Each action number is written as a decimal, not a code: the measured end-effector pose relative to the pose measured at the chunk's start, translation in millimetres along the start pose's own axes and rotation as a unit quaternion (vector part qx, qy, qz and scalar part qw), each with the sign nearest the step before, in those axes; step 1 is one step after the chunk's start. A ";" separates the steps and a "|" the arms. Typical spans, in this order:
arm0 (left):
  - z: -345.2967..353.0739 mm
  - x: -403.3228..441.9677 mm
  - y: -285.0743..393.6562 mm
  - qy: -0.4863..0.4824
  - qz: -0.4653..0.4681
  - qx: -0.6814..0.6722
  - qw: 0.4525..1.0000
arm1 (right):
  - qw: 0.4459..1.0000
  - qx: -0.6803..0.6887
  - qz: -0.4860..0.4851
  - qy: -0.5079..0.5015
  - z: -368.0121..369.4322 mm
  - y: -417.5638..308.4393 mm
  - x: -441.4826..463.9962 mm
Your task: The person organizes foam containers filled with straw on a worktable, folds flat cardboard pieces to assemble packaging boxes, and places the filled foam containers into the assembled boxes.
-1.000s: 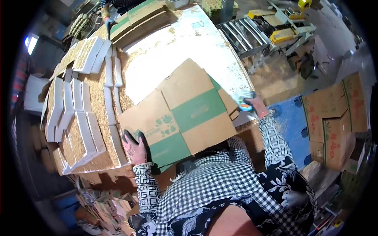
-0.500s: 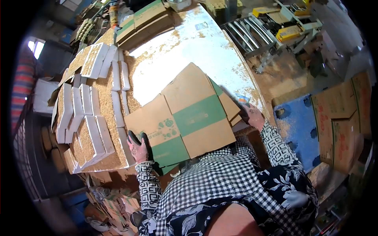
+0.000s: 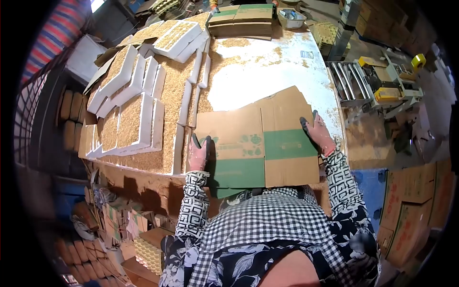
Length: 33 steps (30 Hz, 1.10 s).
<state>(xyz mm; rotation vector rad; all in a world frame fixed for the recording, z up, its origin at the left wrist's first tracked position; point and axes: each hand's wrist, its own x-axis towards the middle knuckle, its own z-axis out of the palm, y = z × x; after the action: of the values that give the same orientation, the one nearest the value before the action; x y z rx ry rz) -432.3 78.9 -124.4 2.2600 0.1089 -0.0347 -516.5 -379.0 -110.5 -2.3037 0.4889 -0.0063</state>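
Directly ahead of the checked apron (image 3: 267,217), the flattened carton (image 3: 290,171) lies at the near side of the table (image 3: 239,91). The left hand (image 3: 198,155) is at its left edge, the right hand (image 3: 320,135) at its right; whether either grips cannot be told. Probably light, stiff-panelled, flexible at creases: support opposite edges. Beyond: cardboard stack (image 3: 241,29)

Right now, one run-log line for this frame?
left hand: at left edge of flattened carton | right hand: at its right edge | carton: on table
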 end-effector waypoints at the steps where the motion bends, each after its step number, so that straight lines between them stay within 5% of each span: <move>1: 4.4 0.7 2.2 0.007 0.002 -0.015 1.000 | 1.000 -0.003 -0.010 -0.001 -14.0 7.8 -3.1; 2: -0.5 -3.9 12.7 0.002 0.001 -0.018 1.000 | 0.977 0.204 0.004 -0.064 -49.4 -46.0 -27.7; 3: -3.4 -12.9 25.7 -0.006 -0.002 -0.021 1.000 | 0.966 0.239 0.033 -0.092 -56.5 -40.8 -29.8; 5: -6.9 -19.6 44.7 -0.002 0.038 -0.063 0.997 | 0.969 0.209 -0.039 -0.125 -47.5 -18.4 -22.9; 8: -8.7 -15.7 44.2 -0.020 0.018 -0.137 0.990 | 0.999 -0.032 0.006 0.000 -29.9 -8.4 -37.2; 11: -14.4 -24.8 61.4 -0.035 0.032 -0.071 0.996 | 0.965 0.242 -0.010 -0.100 -53.2 -9.6 -51.4; 14: -7.3 -18.6 43.5 -0.051 0.037 -0.195 0.979 | 0.995 0.076 -0.001 -0.067 -45.1 5.5 -67.8; 18: -20.1 -33.4 82.9 -0.029 0.038 -0.093 0.995 | 0.972 -0.230 0.047 -0.018 -33.6 -29.2 -93.1; 20: -16.2 -25.4 68.8 -0.020 0.027 -0.055 0.998 | 0.992 0.120 -0.015 -0.023 -40.9 10.0 -80.4; 22: -9.3 -26.6 55.3 -0.015 0.034 0.009 0.999 | 0.867 0.498 -0.022 0.012 -61.8 46.5 -80.5; 23: -5.4 -29.7 49.2 0.013 0.037 0.106 0.994 | 0.848 0.509 0.106 0.101 -62.0 82.2 -78.9; 25: -0.8 -33.5 50.7 0.053 0.047 0.153 0.986 | 0.946 0.189 0.088 0.248 -67.7 123.3 -91.4; 26: -0.1 -34.7 55.2 0.051 0.048 0.150 0.986 | 0.962 0.076 0.147 0.217 -60.6 149.8 -99.8; 28: -0.3 -35.7 53.2 0.049 0.044 0.148 0.987 | 0.945 -0.131 0.266 0.141 -48.6 142.2 -117.3; 30: 0.7 -39.2 57.5 0.048 0.052 0.147 0.987 | 0.915 -0.293 0.269 0.068 -13.4 154.4 -123.3; 33: 1.0 -46.0 71.6 0.039 0.041 0.128 0.990 | 0.882 -0.342 0.317 0.069 52.3 215.3 -120.9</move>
<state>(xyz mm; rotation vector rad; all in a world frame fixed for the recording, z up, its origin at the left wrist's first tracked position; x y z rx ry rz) -471.6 29.7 -67.2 2.5205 0.0560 0.0889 -694.9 -436.9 -279.5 -2.6969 1.5006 0.3798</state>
